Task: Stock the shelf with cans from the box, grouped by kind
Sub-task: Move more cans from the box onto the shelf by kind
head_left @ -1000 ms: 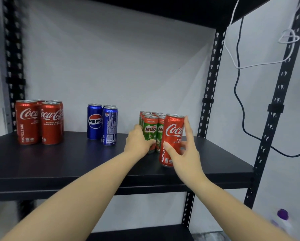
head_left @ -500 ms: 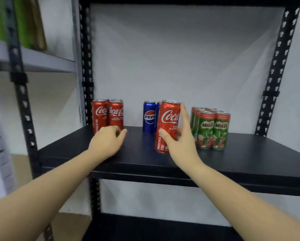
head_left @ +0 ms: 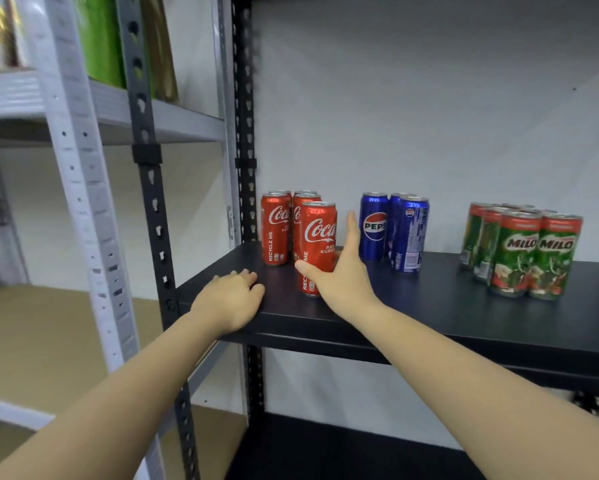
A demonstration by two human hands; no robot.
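Observation:
My right hand [head_left: 339,271] grips a red Coca-Cola can [head_left: 317,244] that stands upright on the black shelf [head_left: 429,306], just in front of the Coca-Cola group [head_left: 277,230] at the shelf's left end. My left hand [head_left: 230,299] rests on the shelf's front left corner with fingers curled and nothing in it. A group of blue Pepsi cans [head_left: 393,230] stands in the middle of the shelf. Several green Milo cans [head_left: 520,251] stand at the right. The box is out of view.
The black upright post [head_left: 152,202] stands at the shelf's left front. A grey rack [head_left: 79,174] to the left holds green and brown packages [head_left: 100,39] on its upper board. A lower black shelf [head_left: 326,452] lies beneath.
My right hand has carried the Coca-Cola can leftward from beside the Milo cans, past the Pepsi cans, to the Coca-Cola group. My left hand slid left to the shelf's corner. The camera turned left.

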